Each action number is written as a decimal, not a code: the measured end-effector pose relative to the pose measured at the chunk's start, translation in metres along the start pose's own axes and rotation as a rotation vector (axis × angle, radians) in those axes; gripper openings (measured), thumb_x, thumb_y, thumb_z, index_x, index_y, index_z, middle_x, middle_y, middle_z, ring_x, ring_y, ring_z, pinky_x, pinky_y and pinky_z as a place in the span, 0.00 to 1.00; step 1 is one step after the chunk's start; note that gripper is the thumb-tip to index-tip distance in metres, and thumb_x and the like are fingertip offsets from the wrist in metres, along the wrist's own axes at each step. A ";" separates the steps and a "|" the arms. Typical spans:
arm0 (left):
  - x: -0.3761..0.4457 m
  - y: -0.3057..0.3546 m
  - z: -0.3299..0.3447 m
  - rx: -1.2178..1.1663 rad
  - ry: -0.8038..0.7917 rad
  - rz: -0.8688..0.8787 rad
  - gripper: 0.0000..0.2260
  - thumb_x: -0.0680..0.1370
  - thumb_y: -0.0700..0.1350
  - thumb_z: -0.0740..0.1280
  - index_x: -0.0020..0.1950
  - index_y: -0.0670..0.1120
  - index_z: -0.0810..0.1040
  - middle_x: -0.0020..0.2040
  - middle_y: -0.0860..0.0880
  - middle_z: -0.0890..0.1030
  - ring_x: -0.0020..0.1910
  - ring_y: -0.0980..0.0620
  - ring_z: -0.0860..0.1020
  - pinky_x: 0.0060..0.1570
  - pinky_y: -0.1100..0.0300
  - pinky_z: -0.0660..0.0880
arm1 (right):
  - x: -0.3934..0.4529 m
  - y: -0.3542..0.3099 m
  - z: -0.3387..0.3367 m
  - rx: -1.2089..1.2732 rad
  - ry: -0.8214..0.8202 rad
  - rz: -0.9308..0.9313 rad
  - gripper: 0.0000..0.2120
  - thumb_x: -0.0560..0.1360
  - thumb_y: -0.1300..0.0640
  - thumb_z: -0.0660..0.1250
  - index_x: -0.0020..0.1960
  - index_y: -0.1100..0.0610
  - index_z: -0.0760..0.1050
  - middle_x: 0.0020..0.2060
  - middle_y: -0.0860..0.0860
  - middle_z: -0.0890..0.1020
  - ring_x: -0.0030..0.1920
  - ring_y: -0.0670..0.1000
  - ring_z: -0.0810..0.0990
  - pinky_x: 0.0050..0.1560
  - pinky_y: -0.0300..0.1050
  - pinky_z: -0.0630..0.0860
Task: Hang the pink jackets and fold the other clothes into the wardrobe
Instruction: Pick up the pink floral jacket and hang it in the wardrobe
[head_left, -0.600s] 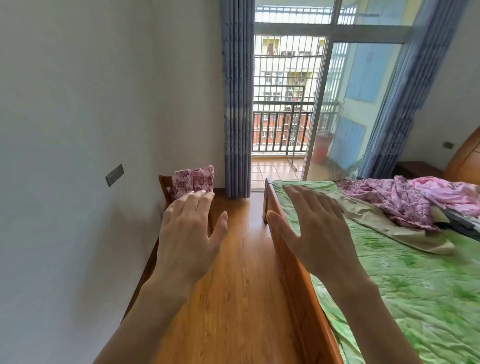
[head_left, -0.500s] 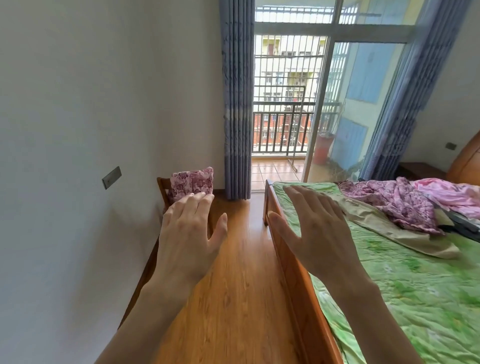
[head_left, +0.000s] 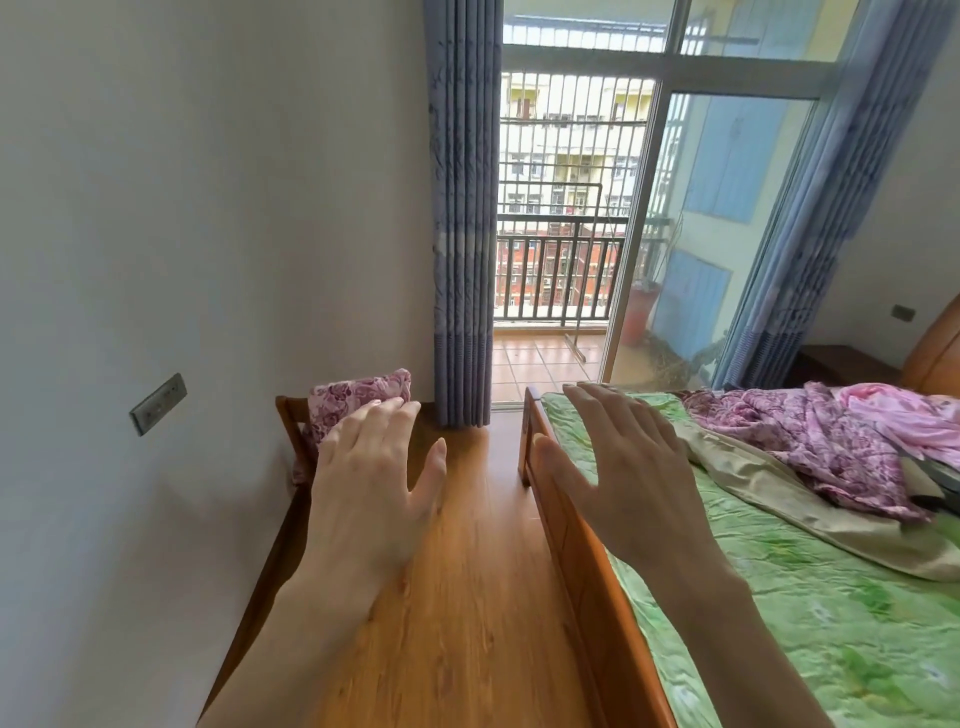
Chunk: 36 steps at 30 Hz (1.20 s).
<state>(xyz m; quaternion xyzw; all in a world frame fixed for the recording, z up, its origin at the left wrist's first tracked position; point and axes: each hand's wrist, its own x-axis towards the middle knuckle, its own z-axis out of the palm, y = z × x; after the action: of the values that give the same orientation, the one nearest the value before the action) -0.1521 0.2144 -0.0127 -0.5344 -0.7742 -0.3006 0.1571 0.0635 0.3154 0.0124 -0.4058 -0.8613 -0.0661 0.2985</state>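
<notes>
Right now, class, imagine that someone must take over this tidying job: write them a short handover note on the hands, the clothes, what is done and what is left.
Left hand: open, fingers straight, holding nothing, raised over the floor.
Right hand: open, empty, raised above the bed's wooden footboard.
Clothes: a heap on the green bed, with a pink jacket, a purple floral garment and a beige cloth. A floral cloth lies on the chair by the wall.
Done: nothing visibly hung or folded.
Left: everything; the wardrobe is out of view.
</notes>
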 end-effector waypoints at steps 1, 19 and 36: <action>0.015 -0.006 0.006 -0.010 -0.003 -0.001 0.28 0.83 0.62 0.55 0.75 0.47 0.75 0.72 0.46 0.78 0.74 0.43 0.73 0.73 0.40 0.71 | 0.014 0.000 0.009 -0.001 -0.002 0.001 0.33 0.83 0.33 0.49 0.78 0.53 0.69 0.74 0.49 0.75 0.75 0.52 0.70 0.77 0.50 0.61; 0.204 -0.070 0.145 -0.029 -0.030 0.045 0.26 0.83 0.60 0.57 0.74 0.46 0.77 0.72 0.45 0.78 0.74 0.43 0.74 0.74 0.40 0.70 | 0.195 0.043 0.147 -0.013 -0.036 0.045 0.34 0.82 0.33 0.48 0.78 0.53 0.68 0.75 0.50 0.73 0.76 0.52 0.69 0.78 0.51 0.61; 0.432 -0.069 0.317 0.086 0.047 0.053 0.27 0.84 0.61 0.54 0.74 0.47 0.76 0.71 0.47 0.79 0.73 0.45 0.75 0.74 0.47 0.67 | 0.417 0.178 0.301 0.077 -0.062 -0.013 0.34 0.82 0.32 0.50 0.79 0.52 0.68 0.76 0.49 0.72 0.77 0.51 0.68 0.79 0.50 0.59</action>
<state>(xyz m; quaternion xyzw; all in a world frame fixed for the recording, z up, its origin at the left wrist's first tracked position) -0.3552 0.7142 -0.0334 -0.5402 -0.7681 -0.2752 0.2060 -0.1491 0.8155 -0.0184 -0.3902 -0.8747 -0.0220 0.2868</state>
